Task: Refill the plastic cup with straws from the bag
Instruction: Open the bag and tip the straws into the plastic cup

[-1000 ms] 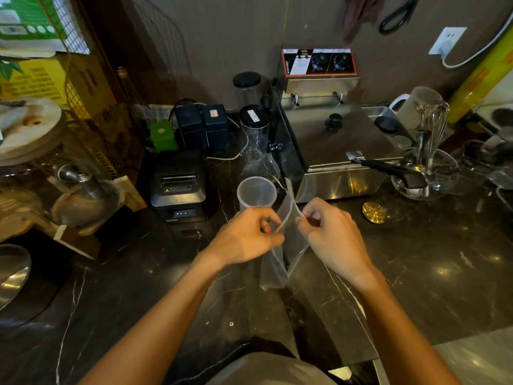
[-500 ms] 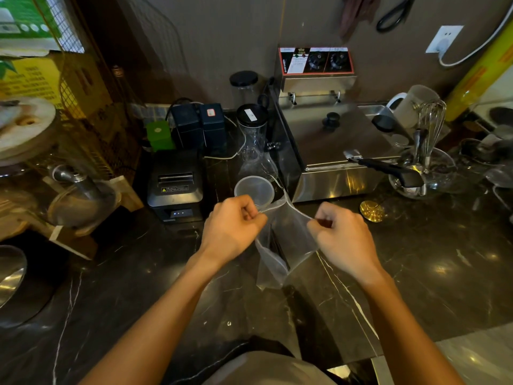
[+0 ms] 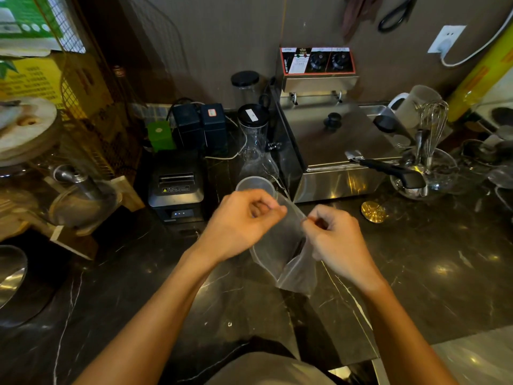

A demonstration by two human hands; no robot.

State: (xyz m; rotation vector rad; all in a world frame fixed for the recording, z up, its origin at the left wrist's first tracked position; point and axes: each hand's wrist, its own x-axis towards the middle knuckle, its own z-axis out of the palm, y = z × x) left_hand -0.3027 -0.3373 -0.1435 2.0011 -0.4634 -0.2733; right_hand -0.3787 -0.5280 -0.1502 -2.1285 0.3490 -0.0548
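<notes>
A clear plastic bag (image 3: 286,254) hangs above the dark marble counter (image 3: 416,273) between my two hands. My left hand (image 3: 241,223) pinches one side of its top edge. My right hand (image 3: 336,240) pinches the other side, so the mouth is stretched between them. I cannot make out any straws inside the bag. A translucent plastic cup (image 3: 254,184) stands upright just behind my left hand, partly hidden by my knuckles; it looks empty.
Behind the cup stand a glass carafe (image 3: 255,145) and a steel fryer (image 3: 333,143). A black receipt printer (image 3: 176,187) sits to the left. A glass bowl with a whisk (image 3: 427,173) and a gold disc (image 3: 373,212) lie to the right.
My hands pulled the bag's top edges apart half a second ago; now they are a little closer again, still pinching the edges, and the bag's bottom has swung to the right.
</notes>
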